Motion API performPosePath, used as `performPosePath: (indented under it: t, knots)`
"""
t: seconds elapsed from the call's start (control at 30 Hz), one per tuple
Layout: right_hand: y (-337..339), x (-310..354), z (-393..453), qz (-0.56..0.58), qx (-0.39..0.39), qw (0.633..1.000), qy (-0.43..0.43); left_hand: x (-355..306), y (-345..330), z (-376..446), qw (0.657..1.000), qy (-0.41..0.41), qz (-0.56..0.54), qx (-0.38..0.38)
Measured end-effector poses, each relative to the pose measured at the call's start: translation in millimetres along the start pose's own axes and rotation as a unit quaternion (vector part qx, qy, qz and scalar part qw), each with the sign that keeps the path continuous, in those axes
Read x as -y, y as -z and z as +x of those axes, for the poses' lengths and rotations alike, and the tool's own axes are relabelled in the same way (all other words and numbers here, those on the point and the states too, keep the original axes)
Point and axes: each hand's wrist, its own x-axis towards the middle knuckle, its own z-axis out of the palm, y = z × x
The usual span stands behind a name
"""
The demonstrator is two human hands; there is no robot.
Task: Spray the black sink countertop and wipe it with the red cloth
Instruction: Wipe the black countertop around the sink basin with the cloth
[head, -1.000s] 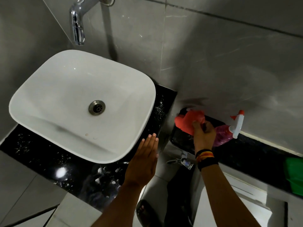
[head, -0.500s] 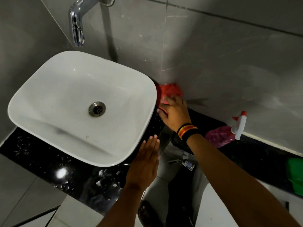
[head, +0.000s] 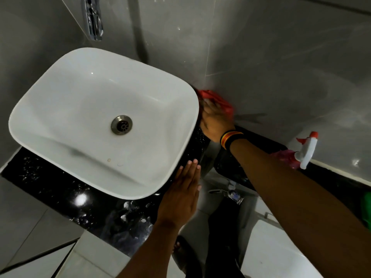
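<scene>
The black countertop (head: pixel 66 195) carries foam droplets along its front. A white basin (head: pixel 84 109) sits on it. My right hand (head: pixel 213 122) presses the red cloth (head: pixel 219 100) onto the counter in the back corner, between the basin's right rim and the grey wall. My left hand (head: pixel 181 194) lies flat with fingers together, hovering at the basin's front right corner and holding nothing. The pink spray bottle (head: pixel 287 158) with a white and red trigger head (head: pixel 307 150) lies on the black ledge to the right, partly behind my right forearm.
A chrome tap (head: pixel 93 21) hangs over the basin from the tiled wall. A small chrome valve (head: pixel 233 194) sits below the ledge. Something green (head: pixel 366 207) shows at the right edge. Pale floor tiles lie below.
My right hand has carried the red cloth from the ledge near the spray bottle leftward into the corner beside the basin, then a little farther back. The left hand has barely moved.
</scene>
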Motion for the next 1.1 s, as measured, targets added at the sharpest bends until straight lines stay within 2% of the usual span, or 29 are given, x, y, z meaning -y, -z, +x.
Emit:
performPosePath:
  t: [0.13,0.53,0.67,0.93,1.1]
  knots:
    - [-5,13,-7,0.031,-0.015,0.999,-0.042,0,3,0,1.000,-0.004,0.009,0.003]
    - [-28,68,-87,0.111,-0.040,0.992,-0.031,0,19,-8,0.992,0.033,-0.112,-0.037]
    - [-31,84,-113,0.098,-0.037,0.994,-0.021,8,30,-33,0.990,0.043,-0.126,-0.045]
    - [-52,149,-176,0.088,-0.020,0.996,-0.004,32,37,-106,0.996,0.035,-0.065,-0.040]
    - [-64,195,-210,0.088,-0.020,0.996,0.023,41,39,-139,0.992,0.061,-0.092,-0.063]
